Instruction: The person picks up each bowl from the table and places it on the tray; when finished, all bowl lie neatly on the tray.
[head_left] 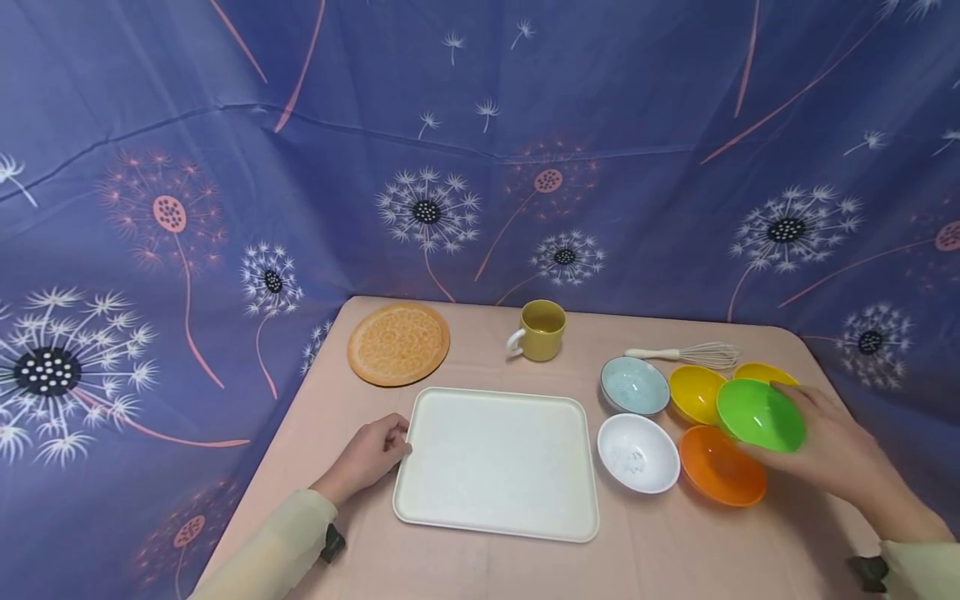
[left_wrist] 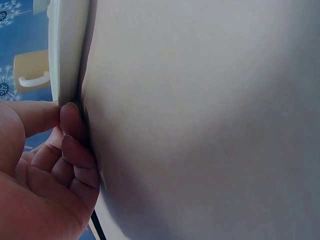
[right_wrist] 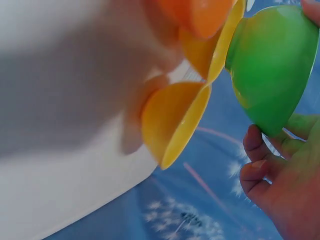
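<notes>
My left hand (head_left: 375,454) is at the left edge of a white rectangular tray (head_left: 498,467); the left wrist view shows thumb and curled fingers pinching the tray's rim (left_wrist: 70,50). My right hand (head_left: 832,450) grips a green bowl (head_left: 761,417) by its rim, thumb on the near side and fingers on the far side. In the right wrist view the green bowl (right_wrist: 272,65) is raised off the table, its foot toward the other bowls. Below it in the head view are an orange bowl (head_left: 720,479), a yellow bowl (head_left: 693,396) and another yellow bowl (head_left: 765,372), partly hidden.
A white bowl (head_left: 637,457) and a pale blue bowl (head_left: 633,386) stand right of the tray. Behind them lies a whisk (head_left: 693,355). A mustard mug (head_left: 542,332) and a round orange-patterned mat (head_left: 399,343) are at the back, before a blue dandelion cloth (head_left: 480,150).
</notes>
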